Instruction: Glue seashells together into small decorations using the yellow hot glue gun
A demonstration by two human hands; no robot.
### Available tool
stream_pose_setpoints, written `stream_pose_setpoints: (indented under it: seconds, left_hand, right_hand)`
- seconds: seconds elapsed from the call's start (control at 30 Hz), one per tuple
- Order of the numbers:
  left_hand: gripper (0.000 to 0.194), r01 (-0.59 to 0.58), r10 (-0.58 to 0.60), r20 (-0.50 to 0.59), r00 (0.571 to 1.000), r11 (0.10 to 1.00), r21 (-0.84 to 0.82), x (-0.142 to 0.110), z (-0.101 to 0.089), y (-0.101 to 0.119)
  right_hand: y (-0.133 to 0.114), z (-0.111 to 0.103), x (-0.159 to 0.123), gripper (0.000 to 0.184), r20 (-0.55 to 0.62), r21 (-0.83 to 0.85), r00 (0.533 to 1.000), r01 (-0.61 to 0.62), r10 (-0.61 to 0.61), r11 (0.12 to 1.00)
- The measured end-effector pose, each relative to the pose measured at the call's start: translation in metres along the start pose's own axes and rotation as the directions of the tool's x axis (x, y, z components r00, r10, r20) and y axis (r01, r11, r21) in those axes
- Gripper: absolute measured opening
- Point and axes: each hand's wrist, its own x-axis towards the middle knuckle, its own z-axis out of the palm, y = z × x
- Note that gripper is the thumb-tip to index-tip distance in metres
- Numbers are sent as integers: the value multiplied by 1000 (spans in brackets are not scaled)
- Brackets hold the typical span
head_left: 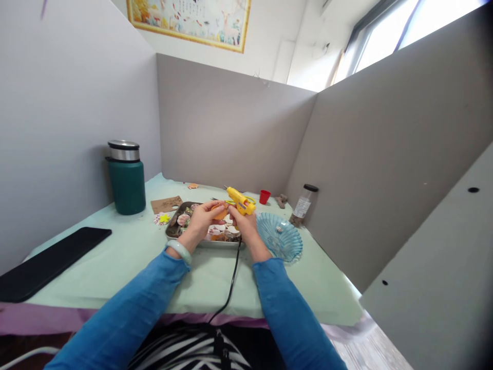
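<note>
As left hand (202, 220) pinches rounded orange piece (219, 212) | right hand (246, 224) grips glue gun (239, 199) (smooth, yellow) | fluted dish (287, 241) nearby

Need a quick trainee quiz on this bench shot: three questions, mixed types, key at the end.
1. True or false: the green bottle stands to the right of the metal tray.
2. Multiple choice: where is the yellow glue gun?
a) lying on the blue dish
b) in the right hand
c) inside the red cup
3. Fill in the colour: the fingers of the left hand hold a flat ____ piece.

Key: 1 false; 2 b; 3 orange
</note>
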Motion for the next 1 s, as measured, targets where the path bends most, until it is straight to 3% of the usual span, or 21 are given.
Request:
stream_pose_setpoints:
  seconds: [0.67, 0.8, 1.0]
  left_hand:
    - [44, -130, 132, -32, 991, 989, 74, -6, 8, 7]
    - [46, -78, 80, -82, 993, 997, 28, -3, 3, 4]
    - [39, 76, -86, -48, 995, 980, -185, 3, -5, 1]
  right_hand:
    - [-13, 2, -7, 32, 10, 85, 1000, 3, -4, 996]
    - [-14, 2, -7, 32, 17, 100, 1000, 4, -6, 995]
    - [-17, 2, -9, 29, 8, 100, 1000, 14, -15, 995]
